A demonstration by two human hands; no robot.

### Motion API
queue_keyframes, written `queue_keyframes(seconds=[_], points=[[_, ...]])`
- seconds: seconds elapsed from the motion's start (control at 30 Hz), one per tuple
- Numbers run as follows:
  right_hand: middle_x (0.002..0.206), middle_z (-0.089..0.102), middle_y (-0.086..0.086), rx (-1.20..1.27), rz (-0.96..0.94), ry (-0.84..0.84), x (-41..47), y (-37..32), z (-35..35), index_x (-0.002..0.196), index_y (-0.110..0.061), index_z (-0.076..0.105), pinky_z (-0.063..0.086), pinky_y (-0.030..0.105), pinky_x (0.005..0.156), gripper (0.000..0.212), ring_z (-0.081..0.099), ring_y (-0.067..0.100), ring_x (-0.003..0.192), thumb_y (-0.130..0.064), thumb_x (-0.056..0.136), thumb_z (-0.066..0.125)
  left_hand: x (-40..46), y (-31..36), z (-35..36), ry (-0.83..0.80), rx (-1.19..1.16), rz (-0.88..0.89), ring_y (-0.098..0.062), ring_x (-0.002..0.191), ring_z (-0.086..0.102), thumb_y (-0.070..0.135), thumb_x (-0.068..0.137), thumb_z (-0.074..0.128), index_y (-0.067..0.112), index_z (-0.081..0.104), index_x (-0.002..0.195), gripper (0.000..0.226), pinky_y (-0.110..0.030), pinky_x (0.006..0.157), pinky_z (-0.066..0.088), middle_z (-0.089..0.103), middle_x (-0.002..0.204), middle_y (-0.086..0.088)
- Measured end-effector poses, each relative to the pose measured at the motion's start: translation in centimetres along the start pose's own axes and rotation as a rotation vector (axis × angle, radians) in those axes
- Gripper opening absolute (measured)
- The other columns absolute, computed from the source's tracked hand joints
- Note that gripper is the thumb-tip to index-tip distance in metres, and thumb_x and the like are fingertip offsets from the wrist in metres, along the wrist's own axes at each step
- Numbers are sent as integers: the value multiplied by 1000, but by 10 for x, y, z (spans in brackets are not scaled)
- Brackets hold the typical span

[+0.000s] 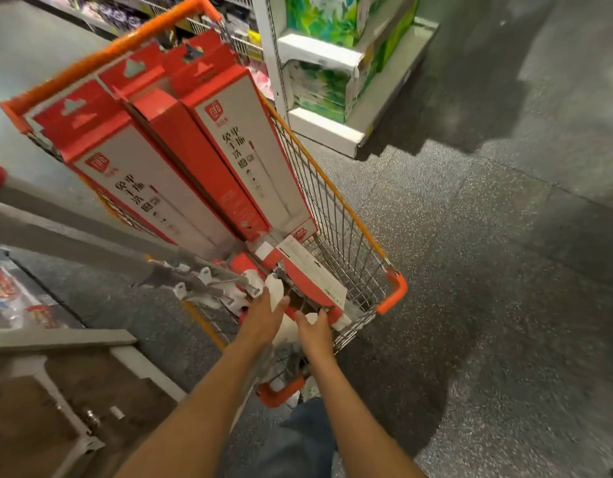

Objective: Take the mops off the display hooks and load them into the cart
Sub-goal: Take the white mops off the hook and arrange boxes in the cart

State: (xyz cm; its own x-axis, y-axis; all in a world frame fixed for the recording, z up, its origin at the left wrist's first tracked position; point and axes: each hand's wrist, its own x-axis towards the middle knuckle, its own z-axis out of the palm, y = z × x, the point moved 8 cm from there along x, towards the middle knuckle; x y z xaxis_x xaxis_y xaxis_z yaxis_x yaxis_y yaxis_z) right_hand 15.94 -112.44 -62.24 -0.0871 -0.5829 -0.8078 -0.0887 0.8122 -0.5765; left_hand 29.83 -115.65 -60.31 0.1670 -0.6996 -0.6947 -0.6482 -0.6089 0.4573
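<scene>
- Three mop boxes (181,160) already stand slanted in the cart (346,208), tops leaning on its far orange rim; a fourth box (312,281) lies low at the near end, under your hands.
- Your left hand (263,317) rests with fingers straight on the white packaging (275,288) beside that box, holding nothing. Press there to steady the load.
- Your right hand (315,327) curls over the fourth box's near edge. Keep that hold and slide the box down alongside the others, so it does not ride up over the rim.
- Watch the tall boxes: they probably tip sideways if the base shifts.
</scene>
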Motion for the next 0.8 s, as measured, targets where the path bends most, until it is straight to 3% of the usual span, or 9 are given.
queue_keyframes(seconds=[0.17,0.23,0.33,0.4,0.53,0.63,0.8], points=[[152,42,13,125,115,47,22,21,13,159,-16,10,41,46,110,85,44,36,137,-33,96,64,20,-11,8,-49,162,-10,-39,144,34,50,103,44,13,3,161,80,-45,114,33,27,160,-25],[144,49,12,206,195,36,29,34,23,157,-15,16,46,50,106,83,52,34,129,-30,93,67,23,-10,9,-78,175,13,-41,139,42,45,104,47,15,-1,161,81,-42,105,39,28,160,-24],[127,61,14,347,296,3,39,48,37,136,-9,44,56,54,92,53,63,32,110,-20,90,69,26,-11,9,-91,163,28,-41,133,47,41,103,50,18,-5,160,82,-40,100,43,30,160,-22],[124,61,14,478,336,-7,36,47,39,127,-9,45,55,55,92,41,62,33,111,-10,92,67,25,-10,7,-73,146,36,-40,133,48,40,103,51,19,-2,161,82,-40,99,44,31,159,-22],[123,61,14,527,295,6,32,40,38,136,-10,43,53,59,95,54,61,34,112,-4,89,69,17,-6,3,-40,89,39,-38,138,43,35,103,52,17,2,161,78,-40,105,40,30,160,-20],[123,61,12,465,213,47,31,31,35,144,-18,35,54,59,93,73,63,32,110,-14,81,73,7,2,-8,15,28,56,-38,138,43,33,103,53,19,4,161,78,-42,106,40,32,159,-20],[130,57,13,451,142,46,10,16,36,145,-22,34,58,57,85,79,61,32,112,-21,79,77,-19,14,-33,95,-10,90,-39,132,49,32,103,55,21,5,161,78,-46,103,43,44,152,-22]])
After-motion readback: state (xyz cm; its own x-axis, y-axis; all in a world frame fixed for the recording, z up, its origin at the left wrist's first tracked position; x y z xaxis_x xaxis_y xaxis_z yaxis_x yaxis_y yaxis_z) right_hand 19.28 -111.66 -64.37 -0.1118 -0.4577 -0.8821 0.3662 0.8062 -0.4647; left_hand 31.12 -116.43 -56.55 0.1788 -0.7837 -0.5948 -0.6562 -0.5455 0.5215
